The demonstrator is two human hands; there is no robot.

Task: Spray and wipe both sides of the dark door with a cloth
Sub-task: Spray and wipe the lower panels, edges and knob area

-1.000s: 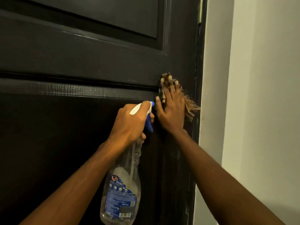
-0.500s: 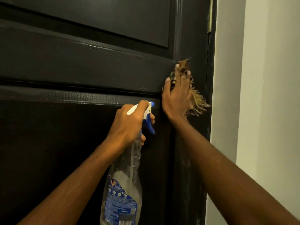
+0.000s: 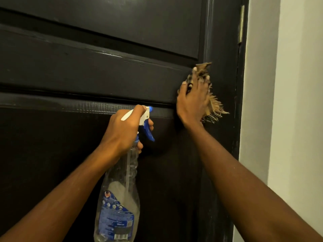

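The dark panelled door (image 3: 87,70) fills most of the view. My right hand (image 3: 193,102) presses a frayed brown cloth (image 3: 212,109) flat against the door's right stile, just beside the end of the middle rail. My left hand (image 3: 125,130) grips the neck of a clear spray bottle (image 3: 118,198) with a blue label. Its white and blue trigger head points at the door, close to the lower panel's top moulding. The bottle hangs down from my hand, partly filled.
A pale wall (image 3: 288,102) runs along the right of the door's edge. A metal hinge (image 3: 242,23) shows near the top right of the door.
My right hand has slid the cloth upward along the right stile, from level with the lower moulding to the middle rail. The left hand with the bottle has stayed about where it was.
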